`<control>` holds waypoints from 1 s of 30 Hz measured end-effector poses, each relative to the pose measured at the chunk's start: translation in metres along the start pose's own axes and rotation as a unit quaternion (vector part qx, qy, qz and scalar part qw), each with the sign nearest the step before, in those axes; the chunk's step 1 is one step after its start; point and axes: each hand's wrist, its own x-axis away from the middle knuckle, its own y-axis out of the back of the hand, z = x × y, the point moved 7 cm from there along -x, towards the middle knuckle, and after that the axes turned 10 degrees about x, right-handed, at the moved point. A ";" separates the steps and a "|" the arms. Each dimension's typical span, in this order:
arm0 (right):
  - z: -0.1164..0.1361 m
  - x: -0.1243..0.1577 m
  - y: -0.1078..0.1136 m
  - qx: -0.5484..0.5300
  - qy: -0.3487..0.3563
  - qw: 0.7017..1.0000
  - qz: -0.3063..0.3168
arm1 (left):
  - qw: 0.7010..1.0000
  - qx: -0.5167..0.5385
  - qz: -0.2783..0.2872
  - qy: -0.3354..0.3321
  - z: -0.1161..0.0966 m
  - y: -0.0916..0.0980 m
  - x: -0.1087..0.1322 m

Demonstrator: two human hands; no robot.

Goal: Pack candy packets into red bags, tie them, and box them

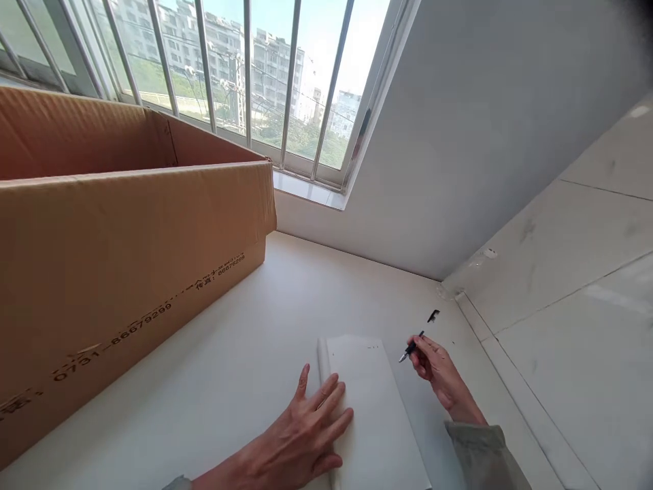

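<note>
A white notebook or pad of paper (pixel 375 401) lies on the white tabletop, with a few small dark marks near its top edge. My left hand (pixel 311 425) rests flat on its left side, fingers spread. Just past the pad's right edge, my right hand (pixel 437 374) grips a dark pen (pixel 411 348) between thumb and fingers. Its silvery tip is bare and points down to the left, close to the pad. A black pen cap (pixel 433 316) lies on the surface a little beyond that hand.
A large open cardboard box (pixel 137 252) with printed numbers takes up the left side. Behind the white table (pixel 306 286) are a grey wall (pixel 459 122) and a barred window (pixel 275 88). Marble-look tiles (pixel 576 286) border the right.
</note>
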 end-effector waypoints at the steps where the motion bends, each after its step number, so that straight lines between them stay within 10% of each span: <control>1: 0.014 0.003 -0.014 -0.107 0.012 0.994 0.006 | 1.000 0.006 -0.002 -0.001 0.001 0.001 -0.001; 4: 0.052 0.015 -0.069 -0.332 0.024 0.941 0.062 | 1.000 0.007 -0.014 -0.009 0.003 0.001 -0.003; 9: 0.063 0.023 -0.121 -0.370 0.051 0.927 0.036 | 0.986 -0.088 -0.118 -0.073 0.007 -0.013 -0.003; 12: 0.053 0.022 -0.128 -0.312 0.088 0.945 0.043 | 0.966 -0.144 -0.203 -0.076 0.010 -0.016 0.000; 30: 0.055 0.018 -0.117 -0.111 0.123 0.986 0.014 | 0.974 -0.132 -0.180 -0.049 0.014 -0.018 -0.009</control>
